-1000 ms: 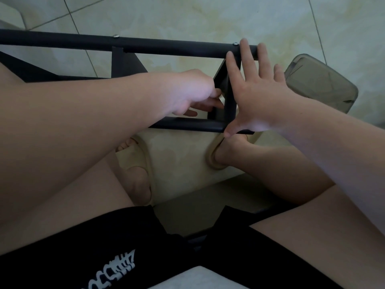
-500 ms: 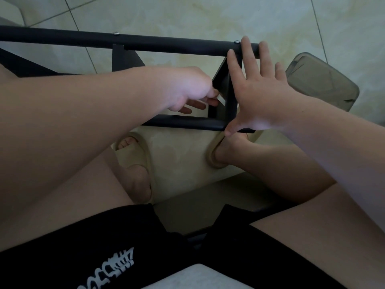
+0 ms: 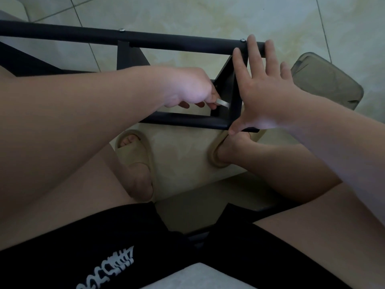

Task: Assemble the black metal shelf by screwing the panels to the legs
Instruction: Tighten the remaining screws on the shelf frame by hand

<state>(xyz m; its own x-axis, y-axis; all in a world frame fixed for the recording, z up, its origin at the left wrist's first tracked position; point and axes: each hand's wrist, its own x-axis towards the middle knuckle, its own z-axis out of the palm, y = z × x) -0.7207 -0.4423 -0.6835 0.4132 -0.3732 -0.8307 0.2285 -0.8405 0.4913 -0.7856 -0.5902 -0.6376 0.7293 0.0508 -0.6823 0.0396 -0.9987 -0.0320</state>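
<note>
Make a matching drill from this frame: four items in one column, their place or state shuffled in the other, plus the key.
Items
1. left hand
2. right hand
3. screw head
4. beige slipper

Place or state
A. sits on the far black tube
B. being worn, on the tiled floor
C. fingers spread, pressed flat against the end panel
D. pinches a small silver tool

Pairs: 1-D, 2-C, 3-A, 4-B
</note>
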